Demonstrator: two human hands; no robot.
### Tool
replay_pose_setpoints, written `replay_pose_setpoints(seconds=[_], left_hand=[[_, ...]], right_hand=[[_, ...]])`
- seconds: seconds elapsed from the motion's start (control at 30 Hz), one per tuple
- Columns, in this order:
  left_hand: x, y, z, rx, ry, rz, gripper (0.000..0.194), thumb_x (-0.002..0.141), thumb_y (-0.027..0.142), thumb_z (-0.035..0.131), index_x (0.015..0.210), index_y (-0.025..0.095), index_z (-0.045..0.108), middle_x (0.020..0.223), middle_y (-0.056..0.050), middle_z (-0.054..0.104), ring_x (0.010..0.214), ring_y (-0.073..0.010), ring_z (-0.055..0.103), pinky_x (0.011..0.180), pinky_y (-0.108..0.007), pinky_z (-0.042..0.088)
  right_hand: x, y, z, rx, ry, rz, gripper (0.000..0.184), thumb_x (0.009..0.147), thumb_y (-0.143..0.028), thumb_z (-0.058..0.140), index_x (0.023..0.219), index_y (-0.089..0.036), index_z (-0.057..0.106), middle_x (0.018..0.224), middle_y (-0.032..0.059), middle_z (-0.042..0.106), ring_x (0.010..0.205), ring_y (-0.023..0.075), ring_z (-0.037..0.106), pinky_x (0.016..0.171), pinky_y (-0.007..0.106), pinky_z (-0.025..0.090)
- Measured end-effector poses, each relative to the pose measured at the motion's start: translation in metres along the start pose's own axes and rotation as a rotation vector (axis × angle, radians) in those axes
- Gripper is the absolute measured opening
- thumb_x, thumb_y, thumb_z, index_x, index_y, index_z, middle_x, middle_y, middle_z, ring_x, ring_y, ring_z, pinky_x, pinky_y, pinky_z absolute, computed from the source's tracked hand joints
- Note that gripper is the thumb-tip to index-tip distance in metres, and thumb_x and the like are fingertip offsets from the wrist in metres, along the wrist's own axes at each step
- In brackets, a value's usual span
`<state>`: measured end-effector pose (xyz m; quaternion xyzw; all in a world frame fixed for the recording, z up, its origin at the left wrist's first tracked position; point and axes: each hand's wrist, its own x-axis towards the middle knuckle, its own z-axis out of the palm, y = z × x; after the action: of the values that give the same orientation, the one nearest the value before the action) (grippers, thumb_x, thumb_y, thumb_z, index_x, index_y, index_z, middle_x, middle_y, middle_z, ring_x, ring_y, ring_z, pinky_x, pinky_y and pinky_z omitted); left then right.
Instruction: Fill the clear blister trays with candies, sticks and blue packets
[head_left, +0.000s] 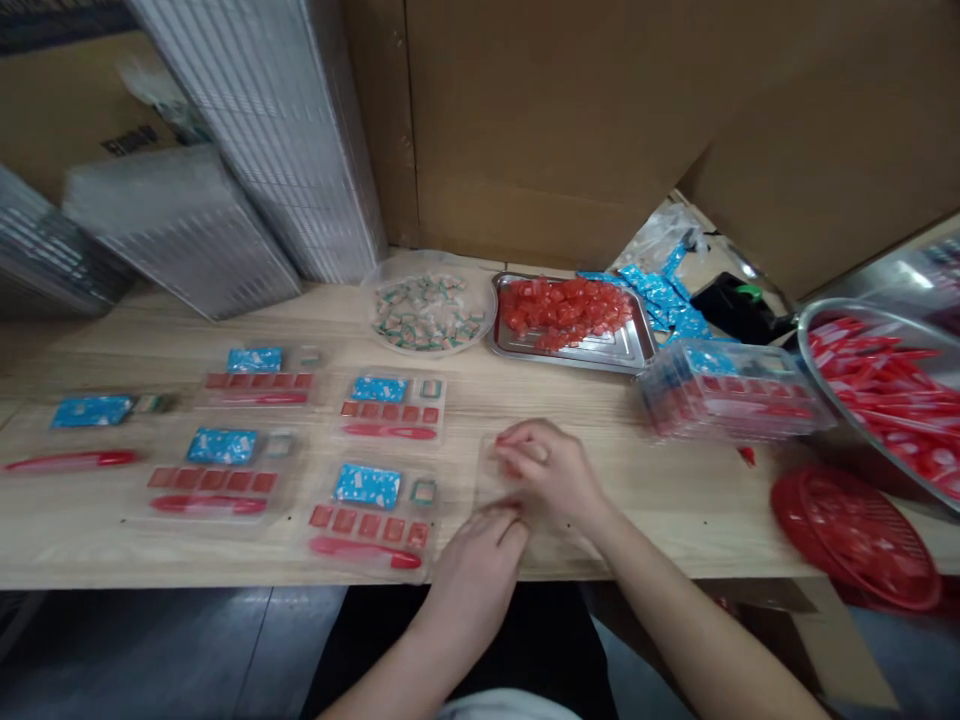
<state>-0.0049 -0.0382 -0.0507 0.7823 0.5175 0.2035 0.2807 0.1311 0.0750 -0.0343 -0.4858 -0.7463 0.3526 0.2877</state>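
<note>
My right hand (551, 468) is closed in a pinch over a clear plastic tray (489, 485) near the table's front edge. A bit of red shows under its fingertips, apparently a small red piece. Just below it, my left hand (484, 555) rests at the same tray with its fingers curled; what they hold, if anything, is hidden. To the left lies a filled tray (367, 522) with a blue patterned packet (367, 485), a row of red squares (369, 525), a red pen-like tool (364, 552) and a small green-edged block (423, 491). Several similar trays lie beyond.
At the back stand a round dish of green-edged blocks (429, 312) and a metal tray (592, 357) heaped with red pieces. Stacked filled trays (739, 390), a metal bowl (817, 345) of red tools and a red basket (795, 510) are right. Tall clear-tray stacks (277, 130) rise back left.
</note>
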Motion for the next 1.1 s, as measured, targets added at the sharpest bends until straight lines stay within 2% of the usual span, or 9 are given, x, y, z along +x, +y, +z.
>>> replay_pose_setpoints(seconds=[0.1, 0.23, 0.3, 0.47, 0.63, 0.7, 0.8, 0.9, 1.1], left_hand=[[0.0, -0.003, 0.004, 0.026, 0.007, 0.014, 0.028, 0.084, 0.009, 0.044, 0.107, 0.02, 0.055, 0.115, -0.006, 0.06, 0.109, -0.0183, 0.054, 0.094, -0.037, 0.046], [-0.001, -0.005, 0.009, 0.06, 0.027, 0.052, 0.03, 0.085, 0.009, 0.043, 0.11, 0.019, 0.055, 0.112, -0.006, 0.061, 0.106, -0.0182, 0.054, 0.092, -0.035, 0.047], [-0.001, -0.003, 0.009, 0.122, 0.051, 0.032, 0.028, 0.085, 0.008, 0.042, 0.107, 0.019, 0.056, 0.11, -0.007, 0.061, 0.103, -0.0188, 0.056, 0.088, -0.035, 0.048], [0.002, 0.001, 0.001, 0.394, 0.165, -0.004, 0.015, 0.083, 0.01, 0.047, 0.09, 0.017, 0.059, 0.109, -0.012, 0.059, 0.101, -0.0269, 0.055, 0.08, -0.043, 0.049], [0.012, 0.009, -0.009, 0.384, 0.164, 0.204, 0.015, 0.085, 0.009, 0.044, 0.093, 0.014, 0.056, 0.11, -0.011, 0.058, 0.108, -0.0239, 0.051, 0.095, -0.043, 0.04], [0.015, 0.015, -0.021, 0.286, 0.176, 0.236, 0.013, 0.087, 0.012, 0.044, 0.09, 0.015, 0.056, 0.108, -0.009, 0.059, 0.11, -0.022, 0.05, 0.099, -0.042, 0.038], [0.017, 0.019, -0.051, 0.037, 0.171, 0.24, 0.011, 0.086, 0.024, 0.05, 0.094, 0.018, 0.055, 0.118, -0.008, 0.055, 0.121, -0.0218, 0.042, 0.102, -0.041, 0.035], [0.013, 0.006, -0.086, -0.225, 0.209, 0.189, 0.038, 0.08, 0.035, 0.06, 0.113, 0.02, 0.051, 0.132, -0.011, 0.046, 0.129, -0.0245, 0.035, 0.104, -0.043, 0.033], [-0.023, -0.049, -0.13, -0.884, 0.504, -0.213, 0.025, 0.079, 0.031, 0.061, 0.099, 0.018, 0.058, 0.091, -0.005, 0.063, 0.084, -0.0162, 0.061, 0.077, -0.03, 0.049]], right_hand=[[-0.022, -0.005, 0.025, -0.116, -0.04, -0.103, 0.005, 0.08, -0.019, 0.059, 0.075, -0.021, 0.061, 0.083, 0.0023, 0.067, 0.084, 0.0167, 0.059, 0.08, 0.034, 0.045], [-0.018, -0.006, 0.029, -0.385, -0.1, -0.159, 0.005, 0.079, -0.019, 0.06, 0.074, -0.02, 0.06, 0.078, 0.0041, 0.065, 0.086, 0.0205, 0.056, 0.081, 0.038, 0.044], [-0.015, -0.005, 0.017, -0.396, -0.112, -0.187, 0.002, 0.078, -0.019, 0.06, 0.08, -0.02, 0.061, 0.082, 0.0051, 0.065, 0.089, 0.0214, 0.055, 0.082, 0.038, 0.044], [-0.048, 0.02, -0.048, -0.31, 0.157, -0.046, 0.027, 0.084, -0.013, 0.043, 0.106, -0.021, 0.057, 0.103, 0.0083, 0.062, 0.098, 0.0201, 0.056, 0.086, 0.04, 0.046], [-0.103, 0.04, -0.075, -0.427, -0.089, -0.049, 0.061, 0.077, -0.003, 0.038, 0.134, -0.026, 0.039, 0.143, 0.0095, 0.034, 0.132, 0.0233, 0.031, 0.102, 0.048, 0.036], [-0.108, 0.04, -0.071, -0.382, -0.103, -0.084, 0.053, 0.082, -0.009, 0.04, 0.132, -0.027, 0.042, 0.144, 0.0089, 0.034, 0.133, 0.024, 0.03, 0.102, 0.047, 0.037], [-0.101, 0.03, -0.068, -0.263, -0.033, -0.131, 0.039, 0.087, -0.02, 0.043, 0.123, -0.032, 0.051, 0.134, 0.0084, 0.047, 0.125, 0.0237, 0.043, 0.099, 0.044, 0.042], [-0.082, 0.009, -0.065, -0.146, -0.01, -0.108, 0.034, 0.086, -0.029, 0.049, 0.119, -0.033, 0.055, 0.129, 0.0084, 0.052, 0.12, 0.0265, 0.048, 0.098, 0.046, 0.043], [-0.02, -0.064, -0.011, 0.347, -0.201, 0.091, 0.041, 0.083, -0.041, 0.052, 0.121, -0.024, 0.049, 0.114, 0.0111, 0.061, 0.096, 0.0228, 0.062, 0.07, 0.035, 0.056]])
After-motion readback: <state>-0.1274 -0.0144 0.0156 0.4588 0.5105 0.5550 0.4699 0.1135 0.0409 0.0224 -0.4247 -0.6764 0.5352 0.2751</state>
